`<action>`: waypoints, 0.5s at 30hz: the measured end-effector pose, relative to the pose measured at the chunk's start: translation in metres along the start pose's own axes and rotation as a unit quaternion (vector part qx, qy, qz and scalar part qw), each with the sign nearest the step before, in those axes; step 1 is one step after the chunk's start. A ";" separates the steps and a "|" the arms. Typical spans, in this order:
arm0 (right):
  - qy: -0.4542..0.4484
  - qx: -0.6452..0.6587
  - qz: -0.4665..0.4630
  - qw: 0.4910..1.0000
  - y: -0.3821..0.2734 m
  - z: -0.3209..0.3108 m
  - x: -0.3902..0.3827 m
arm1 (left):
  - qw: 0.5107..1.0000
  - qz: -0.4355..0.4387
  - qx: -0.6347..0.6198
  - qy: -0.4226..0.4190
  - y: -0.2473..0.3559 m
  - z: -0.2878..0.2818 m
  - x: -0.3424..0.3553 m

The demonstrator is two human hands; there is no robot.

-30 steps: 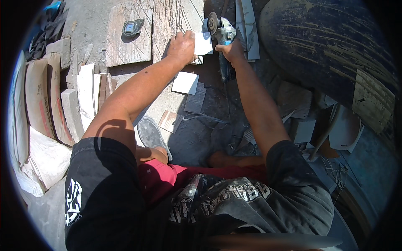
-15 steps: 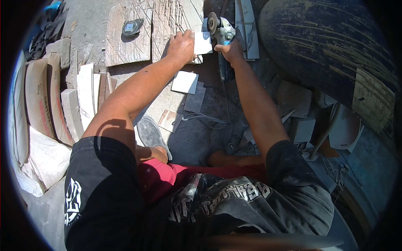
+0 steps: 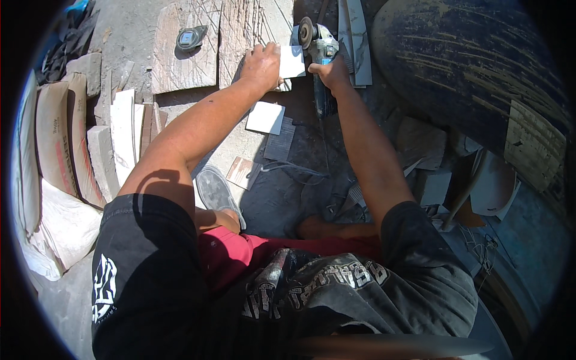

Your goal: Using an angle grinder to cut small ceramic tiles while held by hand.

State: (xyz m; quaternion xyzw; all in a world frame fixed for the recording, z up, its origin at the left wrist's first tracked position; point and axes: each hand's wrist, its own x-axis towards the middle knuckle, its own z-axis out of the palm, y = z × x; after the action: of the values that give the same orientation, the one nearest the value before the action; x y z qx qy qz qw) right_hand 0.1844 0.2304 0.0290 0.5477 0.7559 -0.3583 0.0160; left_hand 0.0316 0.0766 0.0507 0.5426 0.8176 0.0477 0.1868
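My left hand (image 3: pixel 261 66) grips a small white tile (image 3: pixel 293 60) at the edge of a pale, scored board (image 3: pixel 240 30). Beside the tile's right side, my right hand (image 3: pixel 333 72) is closed round an angle grinder (image 3: pixel 325 47), whose disc (image 3: pixel 306 33) stands just above and right of the tile; whether they touch I cannot tell. A square white tile (image 3: pixel 265 117) lies below my hands, partly over a grey textured piece (image 3: pixel 279 141). A dark tape measure (image 3: pixel 189 37) rests on another pinkish board (image 3: pixel 174 72) to the left.
Sacks (image 3: pixel 54 132), a concrete block (image 3: pixel 102 162) and leaning tile strips (image 3: pixel 123 132) stand at the left. A big dark rounded object (image 3: pixel 456 60) fills the upper right, tile offcuts (image 3: pixel 435 189) below it. A loose cord (image 3: pixel 294 168) and my sandalled foot (image 3: pixel 216 192) are on the ground.
Both hands, the tile and the grinder stay in almost the same place; at most the tile and my left fingers have shifted very slightly.
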 end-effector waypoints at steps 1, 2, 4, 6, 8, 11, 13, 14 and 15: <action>-0.004 0.006 -0.009 1.000 0.000 0.000 0.000 | 1.000 -0.001 -0.001 0.002 0.000 0.001 0.000; -0.009 0.013 -0.018 1.000 -0.002 -0.001 -0.001 | 1.000 -0.001 -0.001 0.001 -0.001 0.001 0.000; -0.011 0.004 0.001 1.000 -0.005 0.000 -0.006 | 1.000 -0.004 0.003 -0.007 -0.002 0.001 -0.001; -0.010 -0.006 0.018 1.000 -0.005 -0.001 -0.006 | 1.000 -0.003 0.004 -0.004 -0.001 0.001 -0.001; -0.014 -0.008 0.021 1.000 -0.003 -0.001 -0.004 | 1.000 -0.002 0.005 -0.002 -0.001 0.000 -0.001; -0.008 0.002 0.004 1.000 0.005 0.000 -0.002 | 1.000 0.008 0.023 -0.006 0.001 -0.002 -0.001; 0.005 0.000 0.003 1.000 0.010 0.001 0.001 | 1.000 0.012 0.024 -0.010 0.004 -0.004 0.001; 0.012 0.000 -0.002 1.000 0.006 0.005 0.000 | 1.000 0.008 0.026 -0.011 0.001 -0.001 0.000; 0.009 0.002 -0.004 1.000 0.003 0.007 -0.002 | 1.000 0.000 0.018 -0.003 -0.003 0.001 -0.002</action>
State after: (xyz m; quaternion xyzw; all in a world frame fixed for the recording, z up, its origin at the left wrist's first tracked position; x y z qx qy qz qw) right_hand 0.1855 0.2249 0.0230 0.5481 0.7575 -0.3546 0.0071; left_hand 0.0305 0.0738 0.0492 0.5462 0.8177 0.0315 0.1792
